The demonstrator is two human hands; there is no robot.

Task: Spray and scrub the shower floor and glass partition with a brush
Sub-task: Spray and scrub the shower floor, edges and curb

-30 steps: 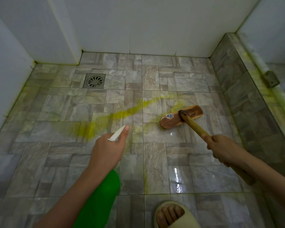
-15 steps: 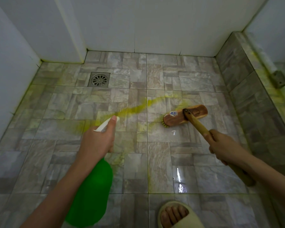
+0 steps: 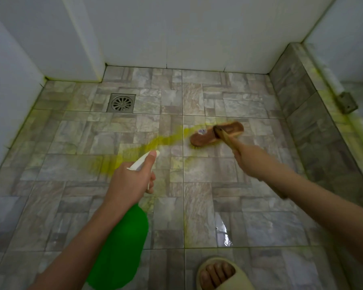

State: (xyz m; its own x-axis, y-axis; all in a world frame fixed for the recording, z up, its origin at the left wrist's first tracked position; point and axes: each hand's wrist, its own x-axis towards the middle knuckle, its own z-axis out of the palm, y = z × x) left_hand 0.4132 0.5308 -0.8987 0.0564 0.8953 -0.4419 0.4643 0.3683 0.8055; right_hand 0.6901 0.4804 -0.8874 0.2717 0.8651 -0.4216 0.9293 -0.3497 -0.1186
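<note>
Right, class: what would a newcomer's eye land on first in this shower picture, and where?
The yellow-green streak slanting across the middle of the tiled floor stands out first. Next come the bright green spray bottle, bottom centre in the left hand, and the wooden brush at the streak's right end, held by the right hand.

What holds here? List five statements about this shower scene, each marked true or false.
The left hand holds a green spray bottle. True.
The right hand grips the brush by its handle. True.
The brush head sits on the drain. False: it lies on the floor right of it.
The streak on the floor is blue. False: it is yellow-green.
The visible foot is bare. False: it wears a slipper.
</note>
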